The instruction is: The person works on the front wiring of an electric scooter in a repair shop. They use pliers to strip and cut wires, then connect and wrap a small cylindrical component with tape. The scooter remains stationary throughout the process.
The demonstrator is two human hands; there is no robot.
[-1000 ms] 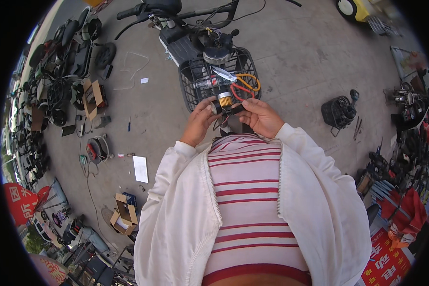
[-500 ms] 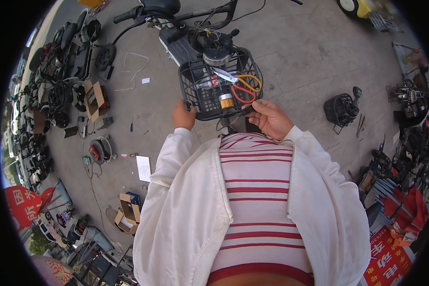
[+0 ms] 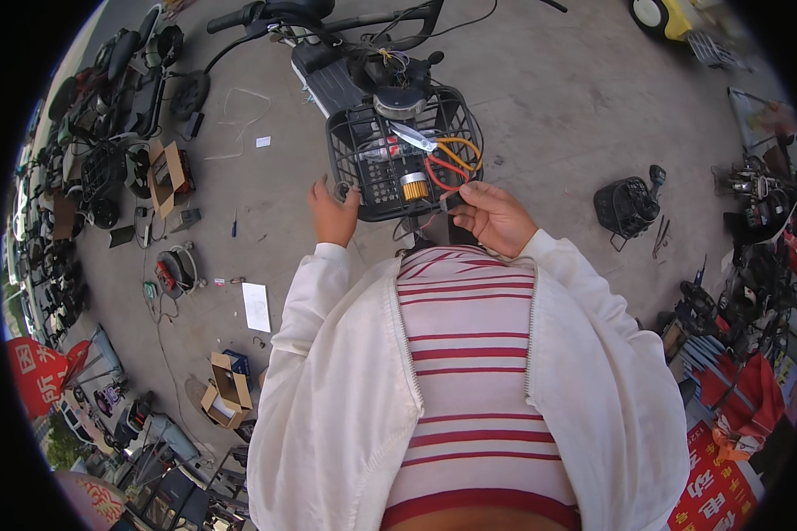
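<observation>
A black wire basket (image 3: 338,164) on an electric bike sits in front of me. Inside lie scissors (image 3: 452,180) with one orange and one red handle, plus a yellow-and-silver cylinder (image 3: 413,188). At the basket's near left corner, my left hand (image 3: 332,217) has a small black ring (image 3: 342,188) between its thumb and fingers; its exact kind is unclear. My right hand (image 3: 498,217), by the near right corner, pinches a small black piece (image 3: 452,203) at the end of a thin wire (image 3: 409,234). Its fingertips partly cover that piece.
Left on the ground are an open cardboard box (image 3: 170,177), a screwdriver (image 3: 234,224), a coiled cable (image 3: 179,271) and a white sheet (image 3: 256,307). To the right stands a black basket-like container (image 3: 624,208) with a power tool (image 3: 656,177). Parked bikes line the far left.
My left hand has shifted slightly left and its fingers have spread a little. My right hand keeps its pinch on the small black piece. The whole view has shifted slightly.
</observation>
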